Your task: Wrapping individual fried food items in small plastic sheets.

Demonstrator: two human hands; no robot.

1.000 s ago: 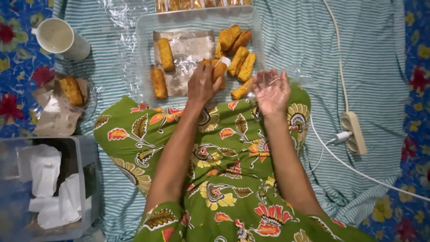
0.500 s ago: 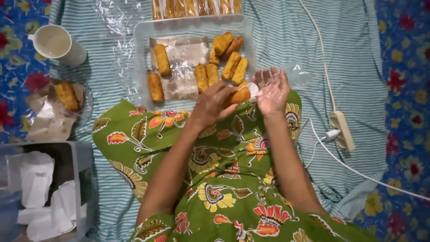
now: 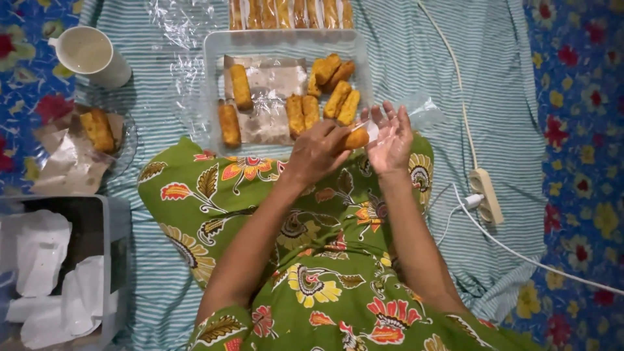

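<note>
Since the earlier frames, the left hand (image 3: pixel 316 153) has come back from the clear plastic tray (image 3: pixel 214 45) with one breaded fried stick (image 3: pixel 356 138) and brought it against the right hand (image 3: pixel 390 140). That left hand is closed around the near end of the stick, pinching it between thumb and fingers. The right hand is spread, palm up, fingers fanned, with a clear plastic wrapper (image 3: pixel 422 109) lying across it; the stick's far end meets the wrapper's opening at the right palm. Both hands hover just over the near edge of the tray, above the green floral cloth (image 3: pixel 305 273) on the person's lap. Inside the tray, two sticks lie apart on the left of a crumpled paper liner (image 3: pixel 270 81) and a cluster lies at the right. More wrapped sticks (image 3: pixel 289 13) line the far edge of the striped sheet (image 3: pixel 507 84). A white mug (image 3: pixel 91 55) stands at the far left, a power strip (image 3: pixel 487 195) at the right.
</note>
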